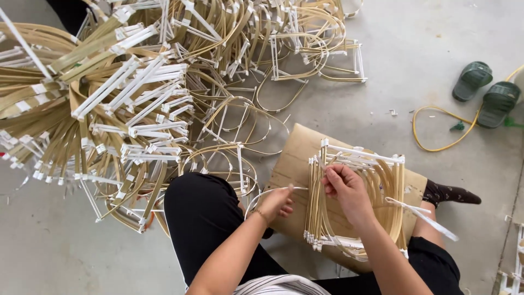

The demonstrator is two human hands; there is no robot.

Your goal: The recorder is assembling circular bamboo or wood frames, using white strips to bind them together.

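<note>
On a flattened sheet of brown cardboard (297, 150) across the seated person's lap, the right hand (345, 188) had its grip pinched on the upper edge of a stack of bent bamboo frames (376, 186), thumb and fingers closed over the pale strips near the stack's left side. The stack stood on edge on the cardboard, its curved strips looping down toward the near side and its white plastic crossbars lined up along the top and at the lower left corner. A loose white strip (423, 214) stuck out from the stack's right side, slanting toward the near right. Just left of the stack, the left hand (277, 203) had its grip curled around a thin white strip (278, 189) that ran from its fingers rightward to the stack. The person's black-trousered knee (199, 210) lay further left. Beyond it, filling the far left of the scene, a large heap of similar bamboo frames (136, 93) sprawled over the grey concrete floor (415, 49). Well apart at the far right, a pair of green sandals (486, 93) sat on the floor beside a looping yellow cord (436, 128)
</note>
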